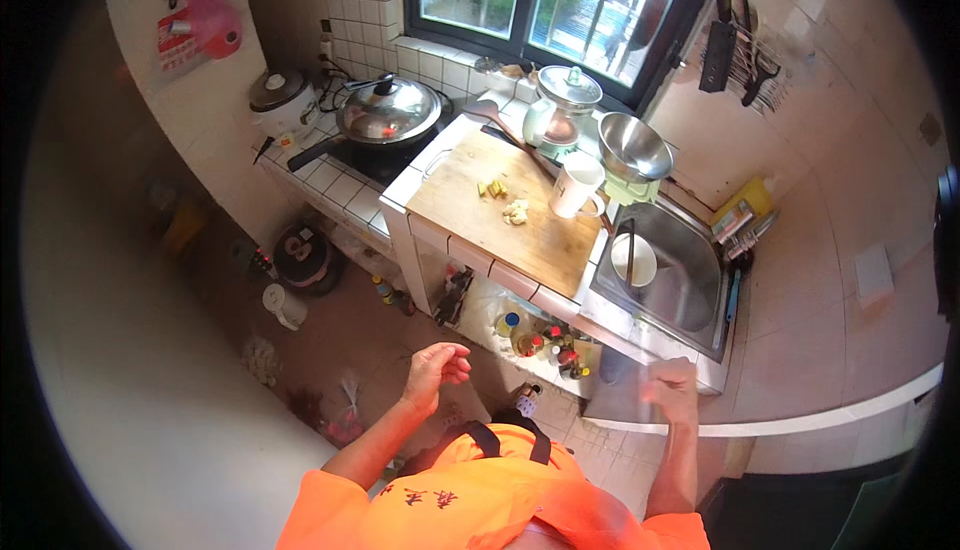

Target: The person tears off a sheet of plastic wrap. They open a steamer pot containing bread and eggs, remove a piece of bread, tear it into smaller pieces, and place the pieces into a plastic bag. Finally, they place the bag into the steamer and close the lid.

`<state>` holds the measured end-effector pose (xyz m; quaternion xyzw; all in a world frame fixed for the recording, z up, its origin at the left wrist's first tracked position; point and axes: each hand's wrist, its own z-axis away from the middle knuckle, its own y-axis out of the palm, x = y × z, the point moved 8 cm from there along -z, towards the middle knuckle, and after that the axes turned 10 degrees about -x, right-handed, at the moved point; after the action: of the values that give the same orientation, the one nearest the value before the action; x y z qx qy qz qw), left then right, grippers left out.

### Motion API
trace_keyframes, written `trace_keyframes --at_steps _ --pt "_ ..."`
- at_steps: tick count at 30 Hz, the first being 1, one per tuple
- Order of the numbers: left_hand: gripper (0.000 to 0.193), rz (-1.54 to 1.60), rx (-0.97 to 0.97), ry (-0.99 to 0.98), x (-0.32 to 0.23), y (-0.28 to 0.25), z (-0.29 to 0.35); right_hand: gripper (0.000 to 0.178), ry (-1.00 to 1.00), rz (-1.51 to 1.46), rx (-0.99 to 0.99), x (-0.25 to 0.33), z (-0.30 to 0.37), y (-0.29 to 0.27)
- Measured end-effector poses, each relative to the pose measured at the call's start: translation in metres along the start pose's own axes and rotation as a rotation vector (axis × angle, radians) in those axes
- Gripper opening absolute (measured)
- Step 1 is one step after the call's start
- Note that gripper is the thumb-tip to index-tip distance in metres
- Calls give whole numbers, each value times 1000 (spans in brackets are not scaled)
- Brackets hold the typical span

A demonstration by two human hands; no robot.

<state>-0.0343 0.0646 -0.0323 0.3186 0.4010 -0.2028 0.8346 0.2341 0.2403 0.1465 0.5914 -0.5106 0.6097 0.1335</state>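
Observation:
My left hand (pixel 437 375) hangs in the air in front of the counter, over the floor. Its fingers are loosely curled, with a gap between them and the thumb, and nothing shows in it. To the right, near the counter's front corner by the sink, my right hand (pixel 670 388) is raised and bent; motion smears its fingers. Beyond both hands lies a wooden cutting board (pixel 480 220). On it are small yellowish-green pieces (pixel 492 189), a pile of pale chopped pieces (pixel 515 212) and a white mug (pixel 577 188).
A lidded wok (pixel 388 115) stands on the stove at the left, beside a rice cooker (pixel 283 105). The sink (pixel 690 285) holds a white bowl (pixel 634 260). Behind the board are a glass kettle (pixel 562 110) and a steel bowl (pixel 636 147). Bottles (pixel 530 344) stand under the counter.

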Motion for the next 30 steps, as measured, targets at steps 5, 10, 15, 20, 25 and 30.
trace_keyframes --at_steps 5,10,15,20,25,30 --pt "24 -38 70 -7 5 17 4 37 174 -346 -80 -27 25 -3" --pt "23 -44 -27 105 -20 36 -11 28 330 -315 -20 -77 33 32" --pt "22 -118 106 36 -14 77 -10 29 616 -556 -278 -143 71 -6" --pt "22 -166 170 -3 -2 126 -15 28 691 -417 -764 -226 124 -60" --pt "22 -190 221 -37 16 165 -19 26 698 -50 -941 -286 159 -127" --pt "22 -162 234 -59 26 182 -20 23 821 -54 -911 -300 163 -150"
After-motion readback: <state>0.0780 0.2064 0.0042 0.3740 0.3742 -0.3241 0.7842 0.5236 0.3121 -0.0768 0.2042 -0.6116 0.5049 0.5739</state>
